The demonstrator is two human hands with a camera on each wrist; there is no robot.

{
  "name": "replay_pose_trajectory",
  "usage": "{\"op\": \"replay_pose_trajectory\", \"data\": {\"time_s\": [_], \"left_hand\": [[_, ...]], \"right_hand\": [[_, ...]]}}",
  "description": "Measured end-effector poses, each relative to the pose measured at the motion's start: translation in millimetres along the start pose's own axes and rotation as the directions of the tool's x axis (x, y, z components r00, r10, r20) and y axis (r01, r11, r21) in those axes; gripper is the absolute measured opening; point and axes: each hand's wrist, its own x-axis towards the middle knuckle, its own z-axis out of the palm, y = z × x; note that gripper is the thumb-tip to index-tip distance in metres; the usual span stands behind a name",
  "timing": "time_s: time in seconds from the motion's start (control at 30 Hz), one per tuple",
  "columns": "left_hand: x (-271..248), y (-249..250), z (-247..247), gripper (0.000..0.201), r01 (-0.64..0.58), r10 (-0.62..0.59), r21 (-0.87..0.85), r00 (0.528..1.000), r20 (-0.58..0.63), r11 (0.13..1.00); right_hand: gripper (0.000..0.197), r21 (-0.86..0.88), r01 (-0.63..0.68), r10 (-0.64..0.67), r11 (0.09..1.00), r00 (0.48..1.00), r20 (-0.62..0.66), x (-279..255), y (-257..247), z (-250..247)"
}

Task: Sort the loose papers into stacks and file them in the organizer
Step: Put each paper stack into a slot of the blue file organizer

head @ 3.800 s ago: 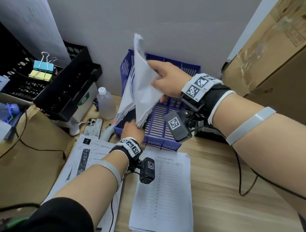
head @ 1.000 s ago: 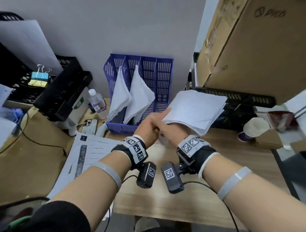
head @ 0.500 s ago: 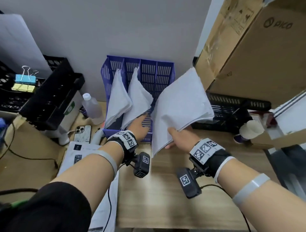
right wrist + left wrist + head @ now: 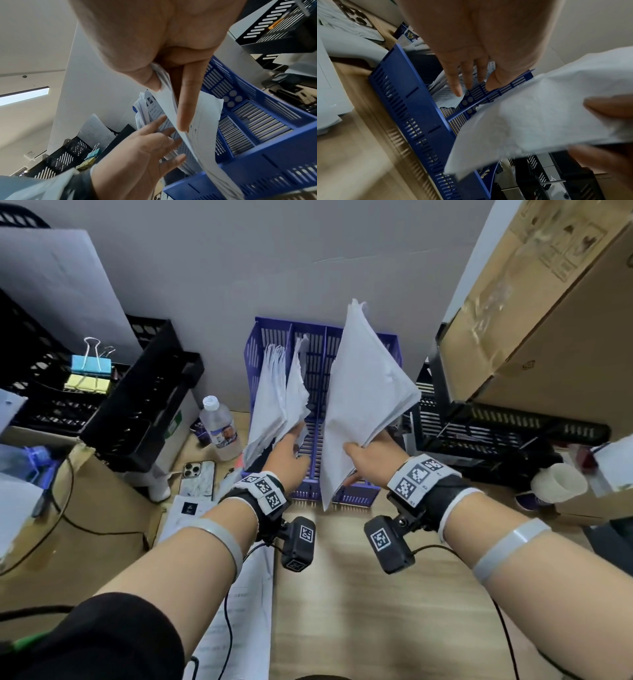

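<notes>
A blue slotted organizer (image 4: pixel 315 364) stands against the wall. Its two left compartments hold filed paper stacks (image 4: pixel 270 405). My right hand (image 4: pixel 373 460) pinches a thick white paper stack (image 4: pixel 363 398) between thumb and fingers and holds it upright on a corner above the organizer's right side. My left hand (image 4: pixel 291 450) has straight fingers touching the filed papers (image 4: pixel 443 93) in the second compartment. In the right wrist view my right hand (image 4: pixel 169 104) grips the paper stack's (image 4: pixel 202 121) lower edge, with the organizer (image 4: pixel 274 169) below it.
Black mesh trays (image 4: pixel 137 392) with binder clips (image 4: pixel 90 364) sit on the left. A bottle (image 4: pixel 219 426), a phone (image 4: pixel 198 477) and printed sheets (image 4: pixel 246 594) are nearby. On the right are a cardboard box (image 4: pixel 548 320), a black tray (image 4: pixel 496 422) and a paper cup (image 4: pixel 558 482).
My right hand has tipped the paper stack from flat to upright and carried it left over the organizer. My left hand let go of it and now touches the filed papers.
</notes>
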Motion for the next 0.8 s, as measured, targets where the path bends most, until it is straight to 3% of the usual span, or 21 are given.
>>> {"op": "replay_pose_trajectory", "data": {"time_s": [0.1, 0.23, 0.33, 0.47, 0.57, 0.63, 0.7, 0.73, 0.8], "left_hand": [[5, -4, -1, 0.064, 0.013, -0.007, -0.098, 0.998, 0.06, 0.995], [9, -12, 3, 0.063, 0.037, -0.015, -0.209, 0.994, 0.106, 0.977], [1, -5, -1, 0.063, 0.04, -0.021, -0.205, 0.995, 0.095, 0.978], [1, -6, -1, 0.062, 0.032, -0.017, -0.191, 0.997, 0.081, 0.981], [1, -10, 1, 0.063, 0.008, 0.009, -0.185, 0.996, 0.094, 0.983], [1, -8, 2, 0.065, -0.015, 0.038, -0.169, 0.991, 0.13, 0.986], [0, -6, 5, 0.068, -0.022, 0.05, -0.17, 0.986, 0.162, 0.985], [-1, -5, 6, 0.069, -0.012, 0.042, -0.175, 0.984, 0.171, 0.985], [-2, -4, 9, 0.069, 0.003, 0.028, -0.175, 0.984, 0.174, 0.984]], "right_hand": [[0.028, -0.035, -0.078, 0.077, 0.996, 0.997, -0.015, 22, -3, -1], [0.045, -0.332, -0.209, 0.224, 0.92, 0.975, 0.006, 45, -12, -2], [0.049, -0.385, -0.136, 0.138, 0.913, 0.99, -0.022, 55, -23, -2], [0.048, -0.27, -0.158, 0.148, 0.95, 0.987, -0.058, 66, -17, 13], [0.05, -0.325, -0.196, 0.179, 0.925, 0.981, -0.081, 59, -12, 20], [0.052, -0.313, -0.148, 0.133, 0.938, 0.989, -0.069, 56, -13, 19], [0.037, -0.295, -0.066, 0.043, 0.953, 0.996, -0.084, 56, -10, 16], [0.025, -0.192, -0.072, 0.045, 0.979, 0.988, -0.145, 59, -10, 16], [0.02, 0.081, -0.082, 0.098, 0.993, 0.972, -0.214, 63, -7, 12]]}}
